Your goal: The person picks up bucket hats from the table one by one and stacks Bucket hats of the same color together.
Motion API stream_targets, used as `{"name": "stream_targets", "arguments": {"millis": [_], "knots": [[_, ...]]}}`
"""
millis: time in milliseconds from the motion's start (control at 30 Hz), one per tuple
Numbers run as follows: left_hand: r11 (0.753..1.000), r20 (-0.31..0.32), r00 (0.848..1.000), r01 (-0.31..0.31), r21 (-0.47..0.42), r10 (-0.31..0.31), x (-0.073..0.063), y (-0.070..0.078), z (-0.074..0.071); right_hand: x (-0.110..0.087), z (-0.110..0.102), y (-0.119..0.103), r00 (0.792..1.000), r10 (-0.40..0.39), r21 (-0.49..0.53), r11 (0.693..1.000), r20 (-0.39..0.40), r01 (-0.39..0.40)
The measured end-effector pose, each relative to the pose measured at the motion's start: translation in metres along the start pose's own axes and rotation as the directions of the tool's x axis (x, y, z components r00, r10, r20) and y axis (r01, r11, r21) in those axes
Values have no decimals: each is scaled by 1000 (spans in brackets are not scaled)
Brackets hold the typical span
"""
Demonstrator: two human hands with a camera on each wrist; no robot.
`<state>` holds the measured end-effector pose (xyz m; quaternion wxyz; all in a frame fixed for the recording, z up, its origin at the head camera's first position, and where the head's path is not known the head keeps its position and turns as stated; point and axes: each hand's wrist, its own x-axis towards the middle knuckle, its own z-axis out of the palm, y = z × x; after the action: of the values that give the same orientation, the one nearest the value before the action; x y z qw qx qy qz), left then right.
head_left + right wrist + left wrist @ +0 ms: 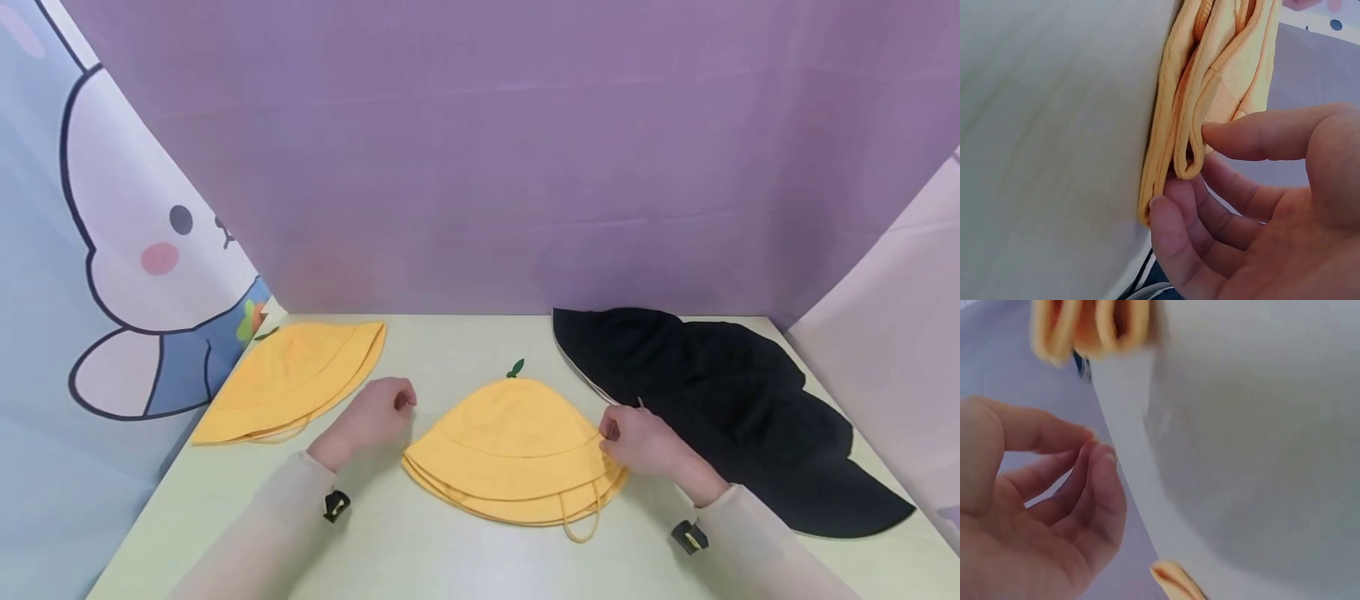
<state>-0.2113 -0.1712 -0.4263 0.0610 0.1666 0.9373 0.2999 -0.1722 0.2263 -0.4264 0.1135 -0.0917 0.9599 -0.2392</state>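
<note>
A yellow bucket hat (510,442), folded flat, lies on the table between the hands. It has a green leaf tip (515,368) and a thin loop of cord at its lower edge. My right hand (641,437) holds the right corner of its brim; in the right wrist view the thumb (1254,132) presses the upper brim layer, and the fingers curl at the brim's end. To the hat's left, apart from it, hovers my left hand (375,412). In the left wrist view its thumb and fingertips meet, with nothing visible between them.
Another folded yellow hat (292,375) lies at the table's left edge, with a cord under its brim. Black hats (720,400) overlap along the right side. A purple curtain (525,167) stands behind the table (450,567), and a rabbit-print cloth (150,208) hangs at left.
</note>
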Motion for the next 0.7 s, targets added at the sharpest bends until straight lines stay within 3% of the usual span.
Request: {"name": "stream_targets", "arguments": {"millis": [167, 367, 567, 700], "knots": [[988, -87, 996, 39, 147, -27, 16, -21, -13, 2, 1, 4, 1000, -6, 5, 1000, 3, 6], [939, -142, 988, 107, 327, -63, 28, -40, -27, 5, 1, 4, 1000, -10, -7, 1000, 13, 10], [878, -143, 983, 169, 448, -116, 32, -55, -37, 7, 0, 3, 999, 6, -10, 1000, 34, -6], [872, -115, 985, 168, 460, -129, 37, -61, -37, 7, -3, 6, 999, 5, 3, 1000, 39, -5]]}}
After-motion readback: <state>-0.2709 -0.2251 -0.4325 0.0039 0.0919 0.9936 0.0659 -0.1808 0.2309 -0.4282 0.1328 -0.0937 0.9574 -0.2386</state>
